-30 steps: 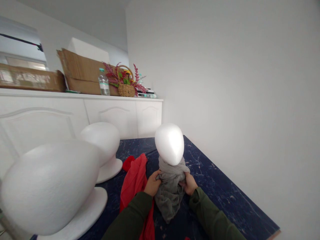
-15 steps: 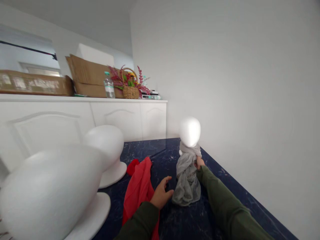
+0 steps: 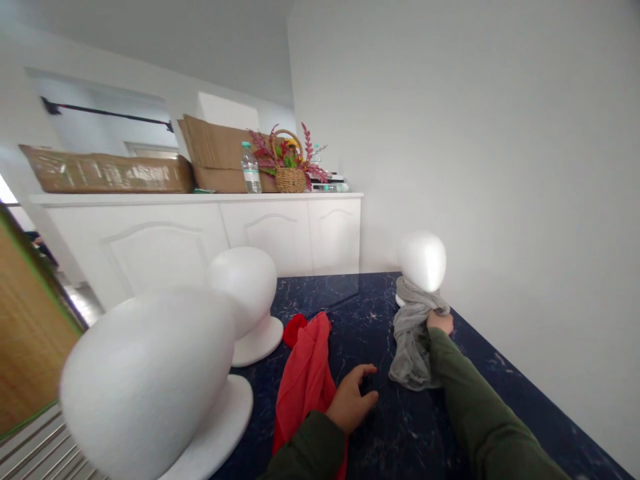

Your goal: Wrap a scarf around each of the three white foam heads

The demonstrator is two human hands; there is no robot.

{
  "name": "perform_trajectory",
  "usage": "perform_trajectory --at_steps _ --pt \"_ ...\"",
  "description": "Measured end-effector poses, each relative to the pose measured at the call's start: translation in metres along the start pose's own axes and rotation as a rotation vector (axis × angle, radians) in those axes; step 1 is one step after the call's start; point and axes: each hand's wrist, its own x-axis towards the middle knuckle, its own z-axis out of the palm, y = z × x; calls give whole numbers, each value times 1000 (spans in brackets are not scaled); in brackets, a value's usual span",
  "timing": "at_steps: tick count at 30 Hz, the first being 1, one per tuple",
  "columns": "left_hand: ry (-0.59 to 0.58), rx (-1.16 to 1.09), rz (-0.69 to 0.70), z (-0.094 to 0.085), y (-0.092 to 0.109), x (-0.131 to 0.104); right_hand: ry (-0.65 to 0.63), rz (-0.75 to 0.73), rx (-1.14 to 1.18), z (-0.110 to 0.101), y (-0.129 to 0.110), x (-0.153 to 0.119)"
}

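Note:
A sheer grey scarf point(image 3: 413, 353) is wrapped round the neck of a white foam mannequin head point(image 3: 424, 261) at the right, its end hanging down onto the dark table. My right hand point(image 3: 440, 323) is closed on the scarf just below the neck wrap; its fingertips are partly hidden in the cloth. Over the table my left hand point(image 3: 354, 399) is open, thumb and fingers apart, holding nothing. It hovers beside a red scarf point(image 3: 305, 373), which lies lengthwise in loose folds, with a darker red bundle point(image 3: 295, 330) at its far end.
Two more white mannequin heads, a near one point(image 3: 150, 380) and a farther one point(image 3: 245, 287), stand at the left of the blue marbled table point(image 3: 370, 320). Behind is a white cabinet point(image 3: 280, 233) bearing cardboard boxes point(image 3: 115, 173), a water bottle point(image 3: 251, 170) and a flower basket point(image 3: 291, 180).
The view has turned left, so everything sits farther right. My right hand stays on the grey scarf, whose hanging end has shifted slightly. My left hand remains open, a little farther from the scarf.

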Motion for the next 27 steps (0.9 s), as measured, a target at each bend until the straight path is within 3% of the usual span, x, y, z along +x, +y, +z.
perform_trajectory --at_steps 4,9,13,16,17,18,20,21,23,25,27 --pt "40 121 68 2 0 0 43 -55 48 -9 18 -24" --pt "115 250 148 2 14 -3 98 -126 96 -41 39 -57" --pt "118 366 292 -10 63 -29 158 -288 111 -73 46 -90" --pt "26 612 543 -32 111 -82 134 -552 113 -90 39 -123" --pt "51 660 623 -43 123 -105 95 -645 121 -91 35 -138" --pt "120 671 704 -55 129 -129 51 -726 129 -89 30 -155" --pt "375 659 904 -84 125 -173 -95 -848 165 -76 19 -196" --pt "504 708 987 -100 114 -191 -165 -870 170 -65 13 -218" --pt "781 896 1085 -132 79 -215 -434 -794 159 -39 -2 -261" --pt "1113 974 985 -161 39 -223 -642 -677 82 -14 -20 -296" --pt "1285 838 761 -183 6 -220 -752 -586 12 6 -39 -315"
